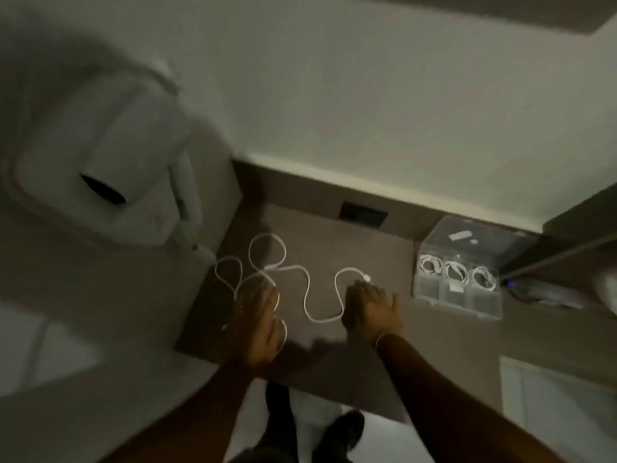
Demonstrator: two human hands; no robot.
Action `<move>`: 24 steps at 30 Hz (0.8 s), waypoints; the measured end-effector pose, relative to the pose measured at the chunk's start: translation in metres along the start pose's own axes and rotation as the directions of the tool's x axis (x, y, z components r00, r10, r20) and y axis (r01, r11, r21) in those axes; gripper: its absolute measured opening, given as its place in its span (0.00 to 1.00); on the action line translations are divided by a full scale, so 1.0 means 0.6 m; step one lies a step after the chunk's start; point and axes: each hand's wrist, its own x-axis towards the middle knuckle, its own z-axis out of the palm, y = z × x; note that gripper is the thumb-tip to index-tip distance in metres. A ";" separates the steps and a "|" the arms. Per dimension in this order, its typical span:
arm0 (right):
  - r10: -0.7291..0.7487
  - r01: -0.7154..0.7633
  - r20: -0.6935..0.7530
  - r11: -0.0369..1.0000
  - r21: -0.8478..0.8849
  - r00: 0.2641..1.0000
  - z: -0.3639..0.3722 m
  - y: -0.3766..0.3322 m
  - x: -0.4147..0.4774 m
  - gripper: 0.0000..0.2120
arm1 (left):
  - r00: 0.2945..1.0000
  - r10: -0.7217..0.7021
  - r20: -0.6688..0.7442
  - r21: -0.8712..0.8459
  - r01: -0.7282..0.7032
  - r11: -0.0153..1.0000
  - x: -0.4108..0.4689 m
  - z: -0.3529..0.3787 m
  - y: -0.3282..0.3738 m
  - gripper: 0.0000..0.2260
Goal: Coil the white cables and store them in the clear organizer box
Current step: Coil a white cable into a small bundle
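A long white cable [305,289] lies in loose loops across the brown tabletop [367,248]. My left hand [258,315] rests flat over the cable's left loops, fingers stretched forward. My right hand [372,309] lies flat next to the cable's right end, its fingertips close to the white plug [366,279]. Neither hand grips the cable. The clear organizer box [457,295] stands open to the right, with three coiled white cables in its compartments.
A large white appliance [100,168] fills the left side, touching the table's left edge. A dark rectangular socket plate [363,213] sits at the back of the table by the wall. A dark shelf [581,228] rises at the right. My feet show below.
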 end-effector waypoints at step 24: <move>-0.044 0.350 -0.524 0.791 0.502 0.850 -0.082 -0.079 -0.055 0.07 | 0.654 -0.151 0.742 -0.571 0.733 0.368 0.208 -0.045 0.176 0.21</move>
